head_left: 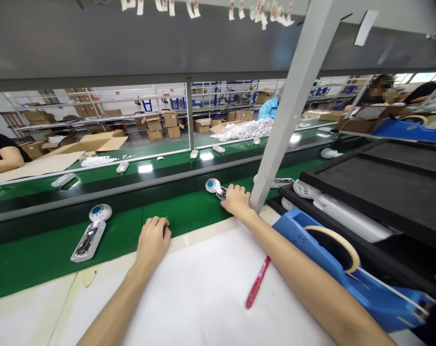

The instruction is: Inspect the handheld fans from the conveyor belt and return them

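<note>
My right hand (236,199) is closed around the handle of a white handheld fan (212,185) on the green conveyor belt. The fan's round head with a blue centre points left, and its handle is mostly covered by my fingers. My left hand (153,242) rests at the near edge of the belt, its fingers curled, with nothing visible in them. Further left, another handheld fan (88,240) lies on the belt, its handle open and its inner parts showing. A red marker pen (257,283) lies on the white table top (196,293) near my right forearm.
A blue tape dispenser (297,226) with a tape roll stands at my right, beside black foam trays (383,187) with white fans. A slanted metal post (290,105) rises close to my right hand. Across the belt are co-workers, cartons (95,142) and piled white parts (247,129).
</note>
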A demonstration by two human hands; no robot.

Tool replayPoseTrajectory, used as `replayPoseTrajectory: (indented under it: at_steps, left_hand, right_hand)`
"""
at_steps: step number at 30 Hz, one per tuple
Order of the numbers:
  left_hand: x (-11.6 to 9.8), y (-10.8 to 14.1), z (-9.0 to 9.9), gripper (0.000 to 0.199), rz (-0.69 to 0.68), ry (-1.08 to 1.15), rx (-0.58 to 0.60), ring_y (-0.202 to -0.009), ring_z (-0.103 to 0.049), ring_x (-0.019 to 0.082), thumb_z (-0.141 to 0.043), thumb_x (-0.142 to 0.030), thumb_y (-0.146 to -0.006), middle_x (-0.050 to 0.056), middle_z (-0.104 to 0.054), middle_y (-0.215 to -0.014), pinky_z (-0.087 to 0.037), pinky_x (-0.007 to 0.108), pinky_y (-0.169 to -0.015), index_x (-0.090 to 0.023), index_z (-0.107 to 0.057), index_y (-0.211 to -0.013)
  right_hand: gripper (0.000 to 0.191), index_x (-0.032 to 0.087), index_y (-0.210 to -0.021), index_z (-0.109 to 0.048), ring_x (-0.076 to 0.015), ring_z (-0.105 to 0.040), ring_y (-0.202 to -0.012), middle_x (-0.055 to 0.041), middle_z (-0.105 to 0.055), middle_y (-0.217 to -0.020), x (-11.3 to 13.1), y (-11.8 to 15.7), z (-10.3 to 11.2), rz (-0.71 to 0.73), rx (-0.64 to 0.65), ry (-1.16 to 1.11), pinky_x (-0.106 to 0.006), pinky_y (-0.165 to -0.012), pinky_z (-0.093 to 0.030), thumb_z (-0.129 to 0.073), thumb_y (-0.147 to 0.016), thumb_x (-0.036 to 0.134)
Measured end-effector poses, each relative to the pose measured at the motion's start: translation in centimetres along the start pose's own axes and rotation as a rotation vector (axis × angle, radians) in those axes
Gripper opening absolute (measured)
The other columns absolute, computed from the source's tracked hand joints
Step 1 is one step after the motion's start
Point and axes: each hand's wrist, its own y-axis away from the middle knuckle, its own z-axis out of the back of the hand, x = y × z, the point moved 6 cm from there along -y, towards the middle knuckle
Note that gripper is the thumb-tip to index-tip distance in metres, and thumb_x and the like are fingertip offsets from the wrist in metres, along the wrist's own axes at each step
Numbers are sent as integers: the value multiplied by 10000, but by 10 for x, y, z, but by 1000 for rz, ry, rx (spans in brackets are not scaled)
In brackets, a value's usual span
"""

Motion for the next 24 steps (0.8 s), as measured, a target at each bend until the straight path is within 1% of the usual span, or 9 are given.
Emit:
replayPoseTrajectory:
  at_steps: [2, 5, 8, 11, 13, 16, 20, 22, 24]
  left_hand:
    - [0, 0, 1, 199, 0, -5, 0, -1066, -573, 287, -450, -215, -934, 92, -669, -1026, -482, 440, -966, -185, -646, -951]
    - [1, 1, 2, 208, -3, -10, -2, -1066, -567, 295, -442, -222, -933, 95, -670, -1023, -477, 448, -965, -184, -646, -949]
    - [1, 0, 2, 215, -19, -4, -2, -1059, -563, 297, -434, -240, -938, 95, -669, -1019, -478, 446, -943, -186, -642, -940]
    - [1, 0, 1, 216, -44, 5, -2, -1045, -562, 293, -432, -253, -938, 92, -668, -1015, -476, 440, -926, -191, -639, -929]
    - [2, 0, 1, 213, -57, 10, -4, -1043, -562, 293, -434, -256, -935, 93, -668, -1012, -471, 438, -929, -193, -637, -924]
    - [2, 0, 1, 210, -70, 18, -7, -1055, -560, 293, -437, -262, -937, 93, -666, -1016, -465, 437, -938, -193, -636, -933]
    - [0, 0, 2, 202, -87, 21, -10, -1041, -560, 287, -443, -254, -941, 89, -661, -1011, -466, 431, -928, -195, -636, -938]
    - [-1, 1, 2, 195, -93, 18, -12, -1024, -561, 284, -448, -238, -940, 87, -659, -996, -467, 431, -923, -194, -637, -929]
    - [-2, 1, 2, 187, -96, 12, -14, -1006, -563, 280, -454, -220, -938, 85, -656, -979, -468, 433, -921, -192, -638, -920]
  right_hand:
    - [431, 80, -1209, -631, -352, -528, -1296, -208, -581, -1360, 1, -1, 0, -16, 126, -91, -528, -1071, -421, -772, -811, 167]
    - [191, 126, -993, -667, -226, -664, -1032, -83, -690, -1103, 9, 3, 0, -13, 303, -318, -420, -910, -549, -760, -852, 216]
    - [86, 129, -890, -632, -155, -678, -776, -46, -699, -881, 32, 19, 9, 39, 429, -659, -289, -711, -570, -678, -895, 201]
    - [105, 144, -900, -594, -116, -664, -658, -48, -703, -837, 61, 42, 25, 99, 530, -1005, -221, -593, -550, -525, -950, 203]
    - [143, 141, -913, -587, -111, -668, -625, -64, -715, -841, 77, 58, 37, 120, 593, -1168, -206, -548, -545, -457, -949, 190]
    - [136, 132, -928, -587, -131, -686, -596, -82, -732, -839, 90, 76, 53, 154, 677, -1322, -211, -502, -548, -457, -893, 153]
    - [156, 154, -953, -527, -184, -709, -546, -63, -731, -803, 93, 87, 76, 230, 700, -1488, -277, -489, -594, -489, -806, 117]
    - [215, 166, -976, -502, -197, -707, -519, -51, -721, -816, 94, 93, 83, 264, 717, -1515, -301, -463, -596, -500, -766, 122]
    - [307, 173, -1027, -491, -206, -721, -542, -44, -709, -871, 97, 100, 89, 310, 751, -1513, -311, -455, -603, -518, -726, 119]
